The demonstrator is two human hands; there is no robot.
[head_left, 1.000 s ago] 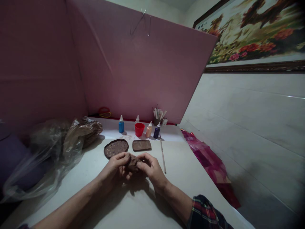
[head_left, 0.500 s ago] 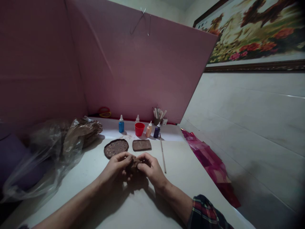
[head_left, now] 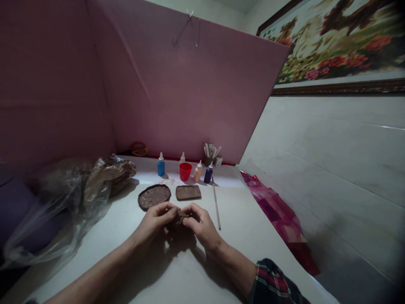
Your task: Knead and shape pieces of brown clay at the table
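A lump of brown clay (head_left: 180,217) is pinched between both hands, above the pale table surface (head_left: 247,236). My left hand (head_left: 159,217) grips its left side with thumb and fingers. On the right side, my right hand (head_left: 200,221) is closed on the same lump. The fingers cover much of the clay, and its lower part lies in shadow. Just beyond the hands lie a round, dotted clay slab (head_left: 154,196) with a raised rim and a small rectangular clay slab (head_left: 188,193).
A thin brush (head_left: 217,204) lies right of the hands. Behind stand a red cup (head_left: 185,172), a blue bottle (head_left: 161,166), a peach bottle (head_left: 198,172), a dark blue bottle (head_left: 208,174) and a holder of tools (head_left: 209,155). Crumpled plastic bags (head_left: 104,177) sit left.
The fingers have shifted slightly on the clay, and less of the lump shows below the left fingers. Everything on the table stays in place.
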